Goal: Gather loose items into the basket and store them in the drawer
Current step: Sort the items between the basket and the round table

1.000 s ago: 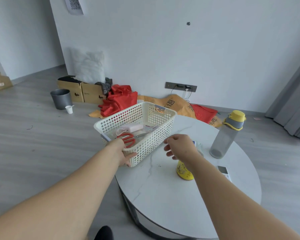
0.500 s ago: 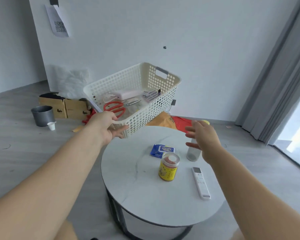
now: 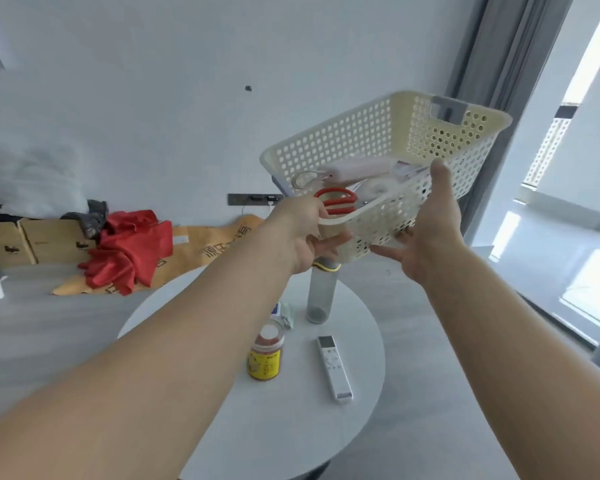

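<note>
The person is holding the cream perforated basket (image 3: 378, 143) in the air above the far side of the round white table (image 3: 222, 427), clear of the tabletop and tilted slightly. The left hand (image 3: 302, 233) is gripping the basket's near corner, fingers curling over the rim and thumb lying underneath. The right hand (image 3: 430, 230) is bracing the near long wall, the thumb reaching up along the outside to the rim and the remaining fingers spreading beneath the base; how firmly these fingers are closing on the basket cannot be told. Lying inside the basket are red-handled scissors (image 3: 336, 199), a pale pink oblong case (image 3: 357, 168) and further small items too blurred to identify. Standing on the table are a grey water bottle (image 3: 321, 292), its cap partly hidden behind the left hand, a yellow-labelled jar (image 3: 265, 355) and a white remote control (image 3: 335, 367), the latter two just beside each other. Red cloth (image 3: 129, 244) and cardboard boxes (image 3: 25, 240) are lying on the floor by the wall.
</note>
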Motion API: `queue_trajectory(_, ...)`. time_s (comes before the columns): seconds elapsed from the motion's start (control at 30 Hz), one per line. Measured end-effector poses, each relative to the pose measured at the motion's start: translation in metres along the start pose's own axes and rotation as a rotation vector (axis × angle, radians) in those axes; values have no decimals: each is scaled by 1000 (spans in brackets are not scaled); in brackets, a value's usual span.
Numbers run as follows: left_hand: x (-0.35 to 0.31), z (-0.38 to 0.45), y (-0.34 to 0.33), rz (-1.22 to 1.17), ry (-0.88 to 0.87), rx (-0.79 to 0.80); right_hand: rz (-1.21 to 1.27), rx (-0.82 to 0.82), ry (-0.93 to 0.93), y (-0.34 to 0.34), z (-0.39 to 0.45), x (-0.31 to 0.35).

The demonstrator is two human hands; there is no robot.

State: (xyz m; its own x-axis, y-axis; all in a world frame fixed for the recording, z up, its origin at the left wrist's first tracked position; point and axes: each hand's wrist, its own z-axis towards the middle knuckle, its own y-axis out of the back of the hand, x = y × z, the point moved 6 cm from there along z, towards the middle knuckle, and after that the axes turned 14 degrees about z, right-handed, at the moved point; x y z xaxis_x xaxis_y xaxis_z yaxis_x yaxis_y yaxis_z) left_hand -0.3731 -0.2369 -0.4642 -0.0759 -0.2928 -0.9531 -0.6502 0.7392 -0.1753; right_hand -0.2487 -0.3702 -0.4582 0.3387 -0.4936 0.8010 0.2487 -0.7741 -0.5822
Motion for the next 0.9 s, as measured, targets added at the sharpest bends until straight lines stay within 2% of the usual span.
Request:
queue_trajectory(0.17, 5, 87, -76, 137, -43, 90, -110, -153, 13, 42, 86, 11)
queue_trajectory(0.33, 23, 180, -138, 321, -18, 127, -44, -397, -26, 98, 175, 20)
queue_trajectory(0.53, 35, 217, -182, 351, 270, 196, -45, -591, -150, 129, 201, 45)
queue_trajectory(0.63, 21, 212, -212, 509, 431, 222, -78, -694, -215, 135, 195, 91)
queue_trajectory(0.7, -7, 212, -235, 558, 499, 164, -107, -760, -250, 141, 186, 139)
queue_trajectory(0.8, -59, 215, -264, 676, 433, 32, -131, -799, -276, 156, 169, 198)
queue_trajectory(0.9, -128, 213, -329, 916, 369, 12, -157, -791, -333, 184, 155, 287)
